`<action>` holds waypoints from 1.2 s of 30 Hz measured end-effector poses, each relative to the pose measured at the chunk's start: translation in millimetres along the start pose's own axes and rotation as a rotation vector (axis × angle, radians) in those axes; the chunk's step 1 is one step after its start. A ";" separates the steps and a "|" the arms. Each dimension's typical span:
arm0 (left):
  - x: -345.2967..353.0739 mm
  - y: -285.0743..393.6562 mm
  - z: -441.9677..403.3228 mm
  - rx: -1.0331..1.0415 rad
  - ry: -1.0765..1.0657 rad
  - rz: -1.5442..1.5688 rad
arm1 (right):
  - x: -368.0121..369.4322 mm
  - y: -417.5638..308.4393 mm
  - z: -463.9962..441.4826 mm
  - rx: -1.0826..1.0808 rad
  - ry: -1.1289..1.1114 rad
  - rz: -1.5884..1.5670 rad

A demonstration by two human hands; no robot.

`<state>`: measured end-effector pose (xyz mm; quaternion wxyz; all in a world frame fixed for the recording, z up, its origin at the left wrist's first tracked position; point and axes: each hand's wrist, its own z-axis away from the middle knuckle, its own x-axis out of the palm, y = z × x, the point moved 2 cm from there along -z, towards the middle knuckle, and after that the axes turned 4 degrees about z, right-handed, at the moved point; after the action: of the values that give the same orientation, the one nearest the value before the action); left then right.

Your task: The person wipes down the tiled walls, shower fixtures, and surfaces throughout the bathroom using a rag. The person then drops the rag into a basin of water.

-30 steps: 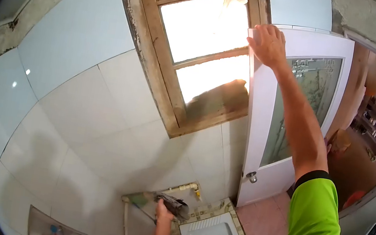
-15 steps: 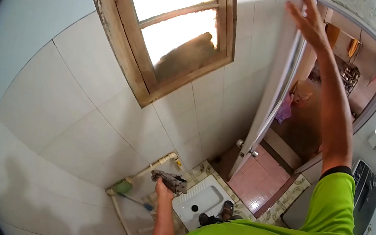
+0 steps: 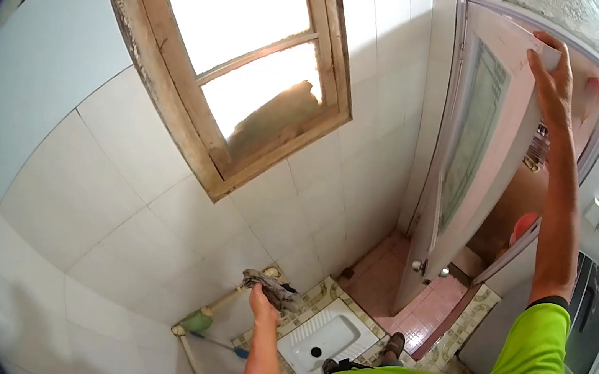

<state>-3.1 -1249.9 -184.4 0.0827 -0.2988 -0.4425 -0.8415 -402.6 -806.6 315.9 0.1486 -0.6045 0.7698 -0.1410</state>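
In my left hand (image 3: 262,304) is a crumpled grey cloth (image 3: 275,289), dirty-looking and bunched up, held over the side of the squat toilet (image 3: 340,329). My right hand (image 3: 556,77) reaches up high on the right and grips the upper corner of a white door (image 3: 506,125). Fingers hook over the door's top edge, and the thumb lies against its face. The door has a patterned glass panel (image 3: 476,128) and a round metal knob (image 3: 419,266). It stands partly open.
A wooden-framed window (image 3: 256,33) is in the tiled wall. Pipes (image 3: 224,300), a green container (image 3: 196,322) and a blue-ended brush (image 3: 236,350) are at lower left. A washing machine (image 3: 590,315) stands at right. Pink floor tiles (image 3: 431,315) lie by the doorway.
The door has swung rightward towards its frame, with my right hand still on its top corner, and now covers more of the doorway. The cloth stays in my left hand.
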 end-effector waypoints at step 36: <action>571.4 84.8 35.9 1.377 -0.304 -0.097 | -169.2 62.7 -31.1 -0.124 0.045 0.183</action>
<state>-415.0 -1200.3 219.1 0.1524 -0.2729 -0.8936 -0.3220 -432.7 -626.4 329.4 0.1057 -0.5363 0.8322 -0.0925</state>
